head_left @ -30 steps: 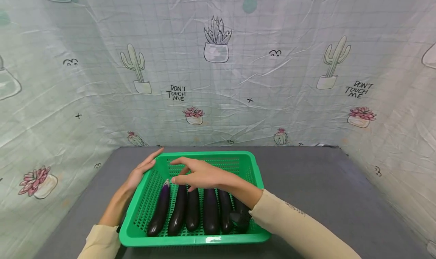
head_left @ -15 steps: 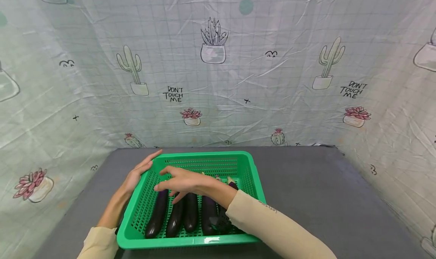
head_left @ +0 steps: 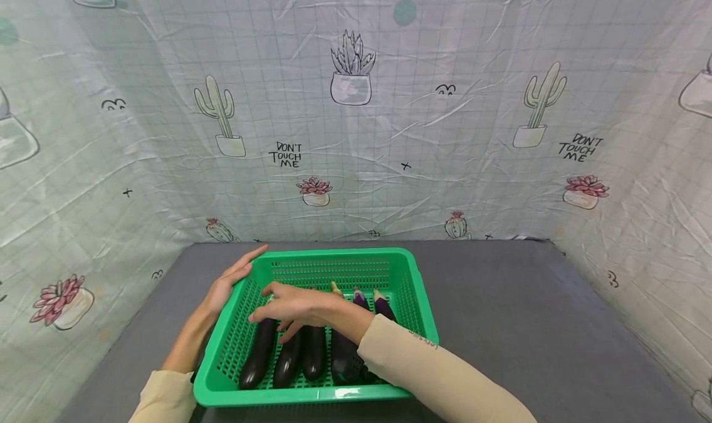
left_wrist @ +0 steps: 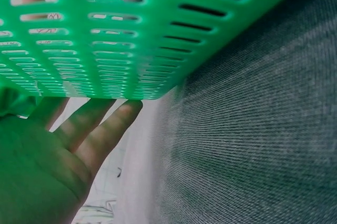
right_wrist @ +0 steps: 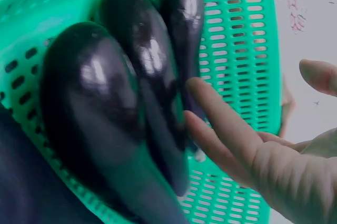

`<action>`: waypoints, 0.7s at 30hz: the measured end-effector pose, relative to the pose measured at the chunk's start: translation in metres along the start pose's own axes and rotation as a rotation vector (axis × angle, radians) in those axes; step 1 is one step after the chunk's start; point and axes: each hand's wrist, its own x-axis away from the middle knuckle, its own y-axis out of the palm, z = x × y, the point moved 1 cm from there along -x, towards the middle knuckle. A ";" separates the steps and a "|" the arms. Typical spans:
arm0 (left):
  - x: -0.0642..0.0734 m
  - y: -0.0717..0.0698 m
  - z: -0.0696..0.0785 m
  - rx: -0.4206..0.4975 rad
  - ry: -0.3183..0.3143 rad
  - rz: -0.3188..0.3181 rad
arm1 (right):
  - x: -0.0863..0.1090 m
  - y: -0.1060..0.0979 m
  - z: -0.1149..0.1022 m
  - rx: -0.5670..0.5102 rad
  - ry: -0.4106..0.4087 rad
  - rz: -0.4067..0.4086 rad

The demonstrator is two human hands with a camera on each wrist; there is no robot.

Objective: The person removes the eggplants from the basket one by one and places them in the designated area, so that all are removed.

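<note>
1. Right hand [head_left: 292, 307]: has shifted left and nearer above the green basket [head_left: 289, 396]; fingers spread, pinching nothing visible.
2. Effect: it now lies over the left eggplants [head_left: 258, 358], apparently within reach. The stem ends [head_left: 380, 295] at far right are uncovered.
3. Left hand [head_left: 222, 288]: stays against the basket's left side, fingers straight and apart.
4. Eggplant location: side by side inside the basket, on the gray table [head_left: 500, 311].
5. Hidden: the right sleeve [head_left: 434, 364] covers the near right corner (a dark shape there blends in). Right fingertip contact cannot be confirmed.
</note>
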 end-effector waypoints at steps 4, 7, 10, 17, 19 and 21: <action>0.000 0.000 -0.001 0.004 0.002 0.005 | -0.003 0.003 0.004 -0.005 0.003 -0.024; 0.000 -0.001 -0.002 0.009 0.005 0.008 | -0.006 0.004 0.005 -0.014 0.008 -0.030; 0.000 -0.001 -0.002 0.012 0.009 0.004 | -0.008 0.005 0.007 -0.036 0.024 -0.042; -0.001 0.000 -0.002 0.017 0.032 0.001 | -0.012 0.004 0.012 -0.098 0.041 -0.063; -0.001 0.000 -0.002 0.020 0.039 0.000 | -0.014 0.004 0.013 -0.112 0.042 -0.063; 0.000 0.000 -0.002 0.019 0.040 -0.002 | -0.015 0.004 0.014 -0.124 0.045 -0.062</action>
